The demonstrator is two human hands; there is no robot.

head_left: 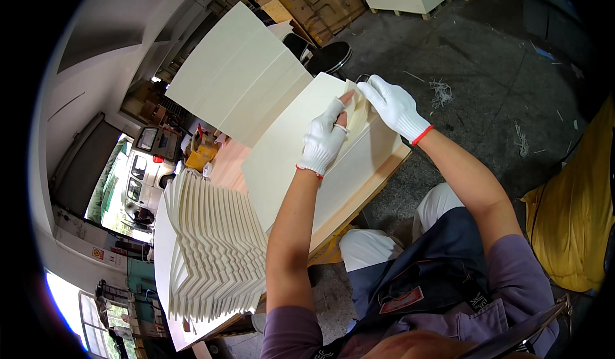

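Note:
My left hand wears a white knitted glove with a red cuff, its fingertips bare. It lies on top of a stack of cream sheets, near the far right corner, with thumb and forefinger apart. At that corner several sheet edges are lifted and bent. My right hand, in a similar glove, is closed over those edges from the right side; its fingertips are partly hidden. The stack rests on a wooden board.
A fanned, wavy pile of cream sheets stands near left. Behind it rises a taller cream stack. A round black stool is beyond the corner. String scraps litter the floor. Yellow sheeting hangs at right.

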